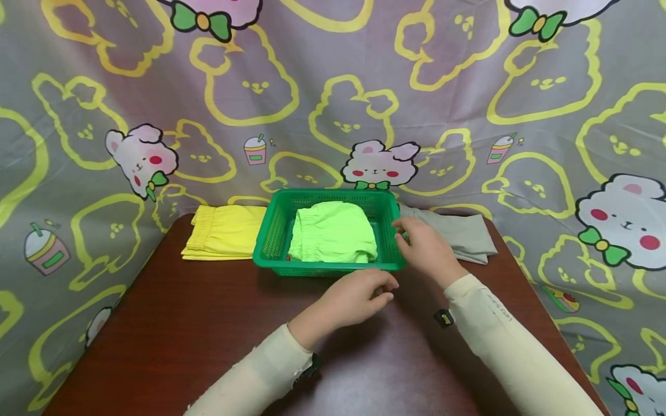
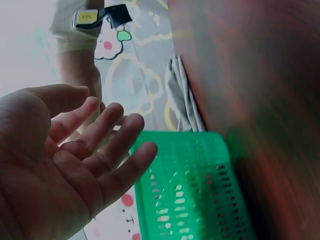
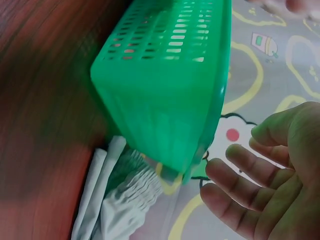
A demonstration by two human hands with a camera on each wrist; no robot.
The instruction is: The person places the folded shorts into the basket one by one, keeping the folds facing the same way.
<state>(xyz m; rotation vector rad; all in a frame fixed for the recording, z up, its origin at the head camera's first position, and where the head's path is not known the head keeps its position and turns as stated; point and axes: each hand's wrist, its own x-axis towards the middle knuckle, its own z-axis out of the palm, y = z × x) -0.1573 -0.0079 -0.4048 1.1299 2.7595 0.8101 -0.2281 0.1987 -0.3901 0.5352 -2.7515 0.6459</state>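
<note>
A green plastic basket [image 1: 328, 266] with slotted walls stands at the back of the table, and folded lime-green elastic-waist clothing [image 1: 335, 231] lies inside it. My left hand [image 1: 356, 297] hovers in front of the basket's near right side, fingers loosely bent and holding nothing. Beside the basket's right end is my right hand [image 1: 426, 248], its fingertips close to the rim. In the right wrist view that hand's fingers [image 3: 235, 175] are relaxed and apart from the basket wall [image 3: 150, 95]. The left wrist view shows the left palm [image 2: 55, 170] facing up with nothing in it.
Folded yellow elastic-waist clothing [image 1: 226, 231] lies left of the basket. Folded grey clothing [image 1: 463, 231] lies to its right, partly behind the right hand. A patterned curtain [image 1: 312, 75] hangs behind and along both sides of the brown table [image 1: 208, 329].
</note>
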